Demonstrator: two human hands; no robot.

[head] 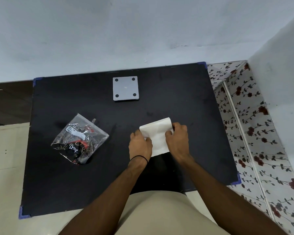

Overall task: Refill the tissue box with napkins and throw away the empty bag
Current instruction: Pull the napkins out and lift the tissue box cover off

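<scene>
A white stack of napkins (pixel 157 135) lies on the black table (pixel 185 102), right of centre. My left hand (pixel 140 145) grips its left side and my right hand (pixel 176 139) grips its right side, fingers curled over the edges. A crumpled clear plastic bag (pixel 79 139) with black and red print lies flat on the left part of the table, apart from both hands. A grey square box (pixel 125 88) with a black dot at each corner sits at the back centre of the table.
A pale wall runs behind the table. On the right stands a white surface with a red flower pattern (pixel 248 133). Pale floor tiles (pixel 5 146) lie to the left. Blue tape marks the table corners.
</scene>
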